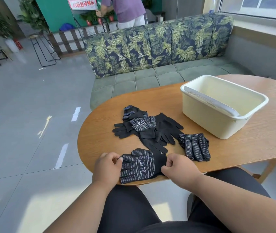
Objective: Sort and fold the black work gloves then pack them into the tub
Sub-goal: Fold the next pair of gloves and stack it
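A black dotted glove (139, 166) lies flat at the table's near edge, palm up, fingers pointing left. My left hand (107, 167) pinches its fingertips. My right hand (178, 167) grips its cuff. Behind it a heap of black gloves (149, 130) lies mid-table, some dotted, some plain. A dotted pair (195, 146) lies to the right of the heap. The cream plastic tub (224, 122) stands at the right rear of the table, with nothing visible inside but a grey handle bar across its left side.
The oval wooden table (268, 132) ends just before my lap. A green sofa (150, 78) with leaf-print cushions stands behind it. A person stands far back by plants. Grey tiled floor lies to the left.
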The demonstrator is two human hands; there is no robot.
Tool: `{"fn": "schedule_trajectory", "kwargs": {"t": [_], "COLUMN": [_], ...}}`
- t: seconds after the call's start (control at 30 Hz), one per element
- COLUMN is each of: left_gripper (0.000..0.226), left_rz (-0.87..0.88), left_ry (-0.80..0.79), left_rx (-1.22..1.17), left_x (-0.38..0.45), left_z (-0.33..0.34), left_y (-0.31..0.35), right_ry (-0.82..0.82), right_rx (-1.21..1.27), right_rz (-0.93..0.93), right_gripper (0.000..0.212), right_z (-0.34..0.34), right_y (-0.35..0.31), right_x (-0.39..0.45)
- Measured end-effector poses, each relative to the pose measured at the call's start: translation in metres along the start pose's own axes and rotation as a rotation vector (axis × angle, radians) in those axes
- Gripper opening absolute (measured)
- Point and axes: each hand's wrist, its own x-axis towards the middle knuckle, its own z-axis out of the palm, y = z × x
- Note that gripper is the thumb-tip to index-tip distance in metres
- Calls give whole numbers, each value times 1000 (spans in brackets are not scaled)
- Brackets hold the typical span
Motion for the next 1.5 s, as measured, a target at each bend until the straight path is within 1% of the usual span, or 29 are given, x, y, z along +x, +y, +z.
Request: {"fn": "schedule_trajectory", "kwargs": {"t": [0.1, 0.23, 0.3, 0.37, 0.43, 0.57, 0.73, 0.87, 0.9, 0.97, 1.07, 1.17, 1.33, 1.47, 1.5], "left_gripper": [10, 10, 15, 23, 26, 24, 17, 11, 10, 11, 12, 11, 19, 8, 8], "left_rz": [7, 0, -4, -8, -14, -44, -15, -27, -26, -24, -53, -72, -84, -99, -104], "left_ry": [14, -25, -50, -70, -77, -82, -120, -121, -121, -123, -148, -154, -215, -215, -221], "left_rx": [-23, -6, 12, -19, -36, 8, 1, 25, 33, 36, -8, -43, -48, -65, -62], "left_x": [8, 13, 13, 12, 11, 4, -4, -3, -3, -2, 1, 3, 8, 11, 12], "left_z": [-1, 5, 7, 6, 2, -8, -12, -12, -12, -12, -12, -14, -10, -8, -9], "left_y": [11, 19, 17, 17, 17, 7, -6, -4, -3, -1, 0, 2, 5, 6, 8], "right_ry": [-3, -5, -21, -26, -13, 22, 67, 92, 85, 66, 62, 64, 65, 65, 65], "right_rx": [3, 19, -4, -25, -37, -95, -105, -123, -122, -112, -125, -125, -111, -93, -91], "right_rz": [-3, -2, -9, -11, -3, -13, -31, -91, -120, -170, -193, -181, -151, -143, -146], "right_gripper": [24, 25, 26, 28, 32, 36, 30, 14, 18, 33, 40, 41, 39, 38, 38], "right_z": [-1, -2, -3, -3, -3, 0, 5, 10, 11, 12, 12, 13, 13, 13, 13], "right_y": [2, 3, 3, 1, 2, 4, 8, 15, 16, 18, 18, 20, 21, 24, 25], "right_x": [-2, -3, -3, -1, 2, 7, 11, 14, 13, 13, 14, 16, 20, 22, 23]}}
